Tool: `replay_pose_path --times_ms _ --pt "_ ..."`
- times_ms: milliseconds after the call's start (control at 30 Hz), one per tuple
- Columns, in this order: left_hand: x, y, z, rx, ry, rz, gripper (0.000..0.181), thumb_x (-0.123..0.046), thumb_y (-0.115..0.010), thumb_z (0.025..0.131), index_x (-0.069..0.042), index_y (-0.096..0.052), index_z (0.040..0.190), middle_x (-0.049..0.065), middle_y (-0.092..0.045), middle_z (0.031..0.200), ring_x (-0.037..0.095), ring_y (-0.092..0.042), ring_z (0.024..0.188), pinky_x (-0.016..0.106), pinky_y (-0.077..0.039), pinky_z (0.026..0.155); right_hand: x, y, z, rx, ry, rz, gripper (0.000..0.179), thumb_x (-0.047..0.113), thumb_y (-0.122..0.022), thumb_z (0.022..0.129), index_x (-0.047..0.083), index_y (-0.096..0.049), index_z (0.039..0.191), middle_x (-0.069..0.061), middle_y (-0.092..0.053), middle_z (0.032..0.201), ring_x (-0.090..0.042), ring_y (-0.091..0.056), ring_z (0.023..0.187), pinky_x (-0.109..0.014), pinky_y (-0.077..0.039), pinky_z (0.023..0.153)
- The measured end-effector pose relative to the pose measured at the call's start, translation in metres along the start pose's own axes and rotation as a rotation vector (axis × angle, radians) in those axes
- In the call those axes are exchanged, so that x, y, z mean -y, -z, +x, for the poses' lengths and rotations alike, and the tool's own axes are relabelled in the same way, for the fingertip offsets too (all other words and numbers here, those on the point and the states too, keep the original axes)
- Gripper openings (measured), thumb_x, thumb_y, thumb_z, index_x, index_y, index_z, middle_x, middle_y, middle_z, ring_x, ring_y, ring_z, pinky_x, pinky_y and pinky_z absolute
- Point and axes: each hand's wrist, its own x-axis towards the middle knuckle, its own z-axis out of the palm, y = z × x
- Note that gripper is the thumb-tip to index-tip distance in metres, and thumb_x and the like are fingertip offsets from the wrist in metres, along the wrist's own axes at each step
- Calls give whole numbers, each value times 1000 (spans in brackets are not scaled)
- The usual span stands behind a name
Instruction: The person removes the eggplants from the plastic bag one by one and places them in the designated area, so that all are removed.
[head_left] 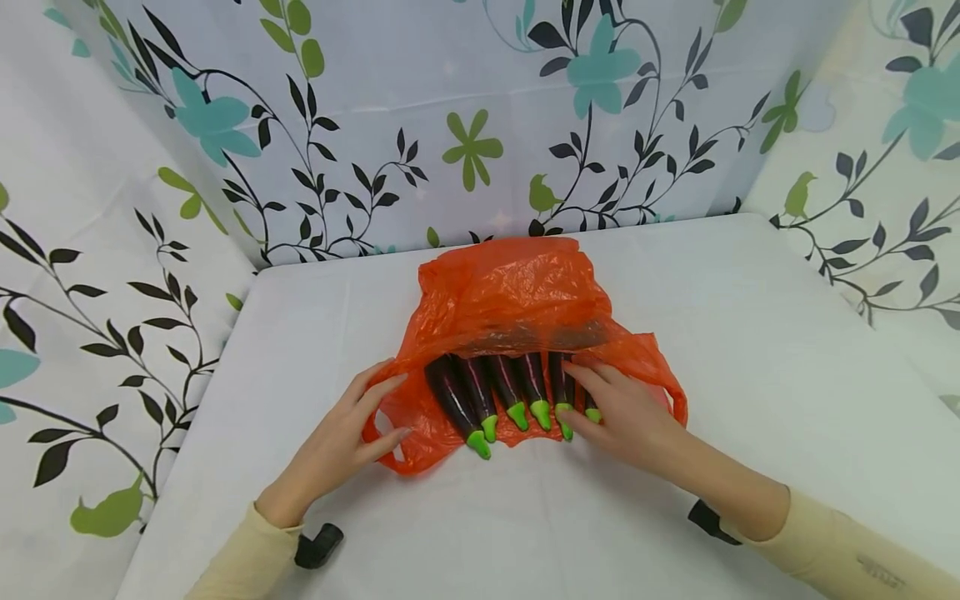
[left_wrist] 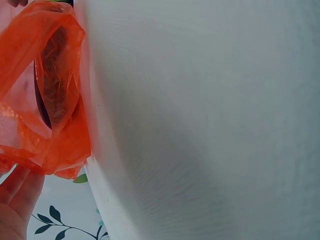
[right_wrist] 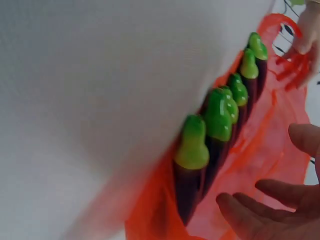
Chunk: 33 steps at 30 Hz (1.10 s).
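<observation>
Several dark purple eggplants (head_left: 451,400) with bright green stem ends lie side by side in the mouth of an orange-red plastic bag (head_left: 517,279). My left hand (head_left: 341,437) touches the bag's left side by its handle loop, thumb and fingers spread. In the left wrist view, the left fingers (left_wrist: 27,192) lie fairly straight against the plastic. Over the right-hand eggplants, my right hand (head_left: 626,417) reaches in with parted fingers. The right wrist view shows those fingers (right_wrist: 280,192) apart, holding nothing, beside the green stem ends (right_wrist: 192,142). The eggplants' far ends are hidden under the bag.
A white cloth-covered table (head_left: 750,350) extends around the bag. Behind it hangs a white curtain (head_left: 420,92) with leaf, flower and bird prints, which continues along both sides. Black wrist mounts (head_left: 318,546) show below the sleeves.
</observation>
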Motion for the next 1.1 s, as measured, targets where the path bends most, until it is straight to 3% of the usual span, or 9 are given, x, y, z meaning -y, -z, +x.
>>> replay_pose_path --times_ms 200,533,733,1100 --pt "-1 0 0 2 -4 3 72 -31 -73 78 -17 -38 139 4 -28 147 21 -43 125 40 -50 90 -6 -7 7 -8 -54 -40 66 43 -63 84 7 -42 136 -13 -51 128 -30 -52 113 -48 -49 89" --pt "0 1 2 8 -15 7 72 -34 -72 78 -16 -38 139 3 -28 146 21 -42 126 40 -49 92 -19 -6 7 -33 -83 -108 61 35 -61 87 3 -40 135 -16 -60 101 -29 -62 86 -45 -55 72" --pt "1 0 1 11 -15 7 73 -32 -74 77 -16 -38 139 3 -28 146 21 -42 125 40 -49 91 -25 -8 8 -36 -63 -132 57 33 -62 86 4 -41 131 -13 -60 89 -28 -64 79 -45 -54 74" --pt "1 0 0 3 -22 24 74 -29 -76 75 -18 -39 139 1 -30 146 20 -43 124 39 -50 91 -34 -12 9 -40 -20 -143 59 30 -66 83 4 -40 130 -16 -58 108 -29 -63 88 -46 -53 81"
